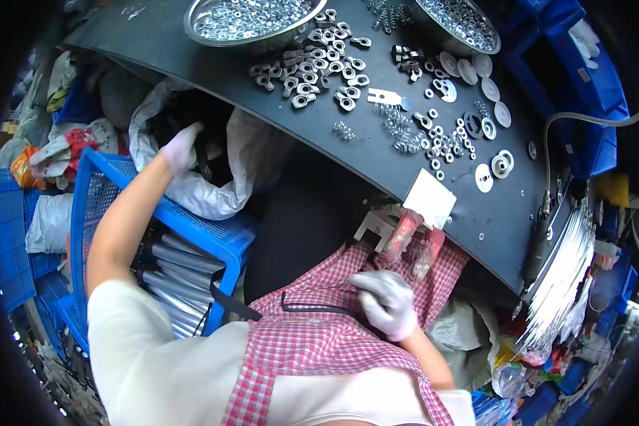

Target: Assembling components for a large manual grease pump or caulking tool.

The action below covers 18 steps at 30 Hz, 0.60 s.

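Observation:
My left hand [182,149], in a pale glove, reaches into the mouth of a white woven sack [220,202]. Dark contents surround its fingers, which are blurred and partly hidden, so their grip does not show. Over my lap, my right hand [387,302] wears a white glove and has its fingers curled in; whatever they may hold is hidden. Beneath it lies my red checked apron [319,337]. Just beyond stands a fixture with a white square plate [429,199] and two worn red handles [405,231] at the table edge.
Two metal bowls [252,35] [468,46] of small metal parts stand on the dark table [277,106]. Loose ring-ended parts [309,74], springs [401,131] and discs [483,177] lie around them. A blue stool [224,245] holds metal tubes [177,277]. A hanging tool [539,248] and thin rods [561,270] are at right.

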### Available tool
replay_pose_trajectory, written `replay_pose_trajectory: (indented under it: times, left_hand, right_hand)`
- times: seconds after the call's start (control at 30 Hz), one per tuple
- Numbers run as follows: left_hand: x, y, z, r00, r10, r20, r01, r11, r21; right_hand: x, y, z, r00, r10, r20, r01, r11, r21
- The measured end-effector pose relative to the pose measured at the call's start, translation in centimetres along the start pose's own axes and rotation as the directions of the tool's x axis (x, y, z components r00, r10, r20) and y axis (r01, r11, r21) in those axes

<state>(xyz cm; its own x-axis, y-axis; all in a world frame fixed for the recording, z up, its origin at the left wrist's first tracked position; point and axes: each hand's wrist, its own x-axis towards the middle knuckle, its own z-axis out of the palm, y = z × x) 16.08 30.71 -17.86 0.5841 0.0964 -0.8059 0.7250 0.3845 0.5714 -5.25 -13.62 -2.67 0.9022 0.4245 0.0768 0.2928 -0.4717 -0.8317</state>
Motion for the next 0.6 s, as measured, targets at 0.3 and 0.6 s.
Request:
replay_pose_trajectory:
  times: [0.3,0.6]
  left_hand:
    - [-29.8,-9.8,11.2,0.601,0.677,0.425,-0.797,0.550,0.251]
    - [-27.7,-9.6,10.6,0.601,0.612,0.513,-0.321,0.774,-0.546]
  right_hand:
    - [8.1,-6.2,6.1,0.975,-0.095,0.200,0.055,0.979,0.196]
    - [8.0,-7.4,0.3,0.956,0.135,0.259,-0.092,0.981,-0.170]
